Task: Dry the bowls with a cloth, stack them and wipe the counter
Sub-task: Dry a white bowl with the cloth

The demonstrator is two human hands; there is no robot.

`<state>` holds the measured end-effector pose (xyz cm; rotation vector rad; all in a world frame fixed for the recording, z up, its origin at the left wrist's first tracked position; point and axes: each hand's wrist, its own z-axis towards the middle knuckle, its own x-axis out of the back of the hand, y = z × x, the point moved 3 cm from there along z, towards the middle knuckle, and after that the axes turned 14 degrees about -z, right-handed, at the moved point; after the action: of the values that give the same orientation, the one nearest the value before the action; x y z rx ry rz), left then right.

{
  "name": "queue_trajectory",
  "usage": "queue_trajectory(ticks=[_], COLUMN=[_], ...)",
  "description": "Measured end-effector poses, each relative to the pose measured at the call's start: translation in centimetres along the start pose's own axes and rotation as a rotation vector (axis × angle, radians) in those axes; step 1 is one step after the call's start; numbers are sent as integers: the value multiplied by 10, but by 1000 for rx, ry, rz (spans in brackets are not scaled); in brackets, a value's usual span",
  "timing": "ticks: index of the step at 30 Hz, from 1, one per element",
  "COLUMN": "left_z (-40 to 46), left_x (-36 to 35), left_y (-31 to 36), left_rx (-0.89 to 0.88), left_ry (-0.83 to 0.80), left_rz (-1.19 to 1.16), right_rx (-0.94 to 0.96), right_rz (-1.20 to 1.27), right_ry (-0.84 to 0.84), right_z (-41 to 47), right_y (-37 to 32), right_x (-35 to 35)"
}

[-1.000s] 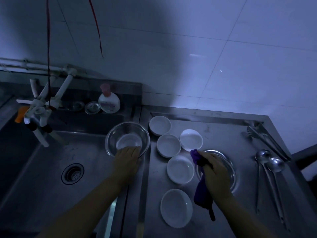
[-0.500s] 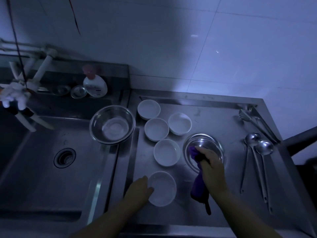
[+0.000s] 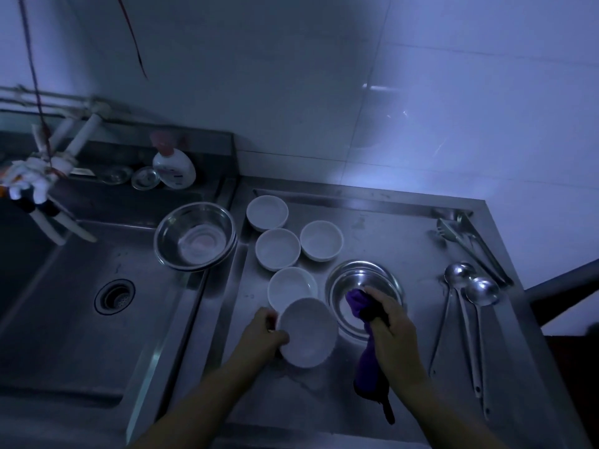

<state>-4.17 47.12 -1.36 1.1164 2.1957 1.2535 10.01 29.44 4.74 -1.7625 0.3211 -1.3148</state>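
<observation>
My left hand [image 3: 264,333] grips the rim of a white bowl [image 3: 308,333], lifted and tilted above the steel counter [image 3: 405,247]. My right hand [image 3: 393,328] holds a purple cloth [image 3: 368,345] that hangs down over the near edge of a steel bowl [image 3: 364,294]. Several more white bowls stand on the counter: one [image 3: 291,285] just behind the lifted bowl, one [image 3: 277,249] further back, one [image 3: 321,239] to its right and one [image 3: 266,211] at the back. A larger steel bowl [image 3: 196,236] sits at the sink's right edge.
The sink [image 3: 81,319] with its drain [image 3: 114,296] lies to the left, a tap [image 3: 48,189] above it. A soap bottle [image 3: 173,166] stands on the back ledge. Two ladles [image 3: 471,322] and tongs [image 3: 470,244] lie at the counter's right.
My left hand left the big steel bowl, reached the nearest white bowl and has lifted and tilted it. My right hand with the cloth stays at the small steel bowl.
</observation>
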Motion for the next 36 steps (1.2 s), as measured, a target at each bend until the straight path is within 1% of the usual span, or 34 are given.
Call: queue_trajectory(ticks=[2, 4, 6, 8, 11, 14, 18, 22, 24, 26, 29, 32, 34, 36], left_z=[-6, -14, -26, -39, -59, -78, -102, -119, -123, -126, -128, -127, -124, -123], left_x=[-12, -21, -29, -37, -50, -62, -72, -80, -83, -83, -81, -80, -77, -72], left_y=[28, 56, 82, 104, 135, 167, 203, 219, 220, 220, 219, 219, 220, 225], left_rx=[-146, -321, -459, -560, -696, -836, -1002, -1077, -1099, -1093, -1064, -995, -947, -927], left_ry=[44, 112, 140, 151, 127, 104, 144, 135, 160, 200, 212, 193, 197, 192], left_rz=[48, 181, 279, 325, 302, 296, 282, 167, 138, 105, 49, -66, -134, -167], right_rx=[63, 153, 285, 425, 693, 947, 1149, 1327, 1345, 1279, 1162, 1109, 1075, 1051], right_rz=[26, 64, 101, 88, -18, -225, -457, -600, -677, -705, -650, -582, -518, -452], right_ry=[34, 84, 162, 234, 303, 441, 638, 757, 757, 692, 572, 505, 519, 588], right_z=[0, -1, -2, -2, -1, 5, 16, 17, 15, 10, -3, -17, -22, -24], right_y=[-8, -21, -30, -36, -45, -61, -74, -89, -93, -95, -98, -108, -119, -131], right_x=[10, 22, 36, 50, 64, 82, 108, 119, 119, 116, 109, 97, 87, 77])
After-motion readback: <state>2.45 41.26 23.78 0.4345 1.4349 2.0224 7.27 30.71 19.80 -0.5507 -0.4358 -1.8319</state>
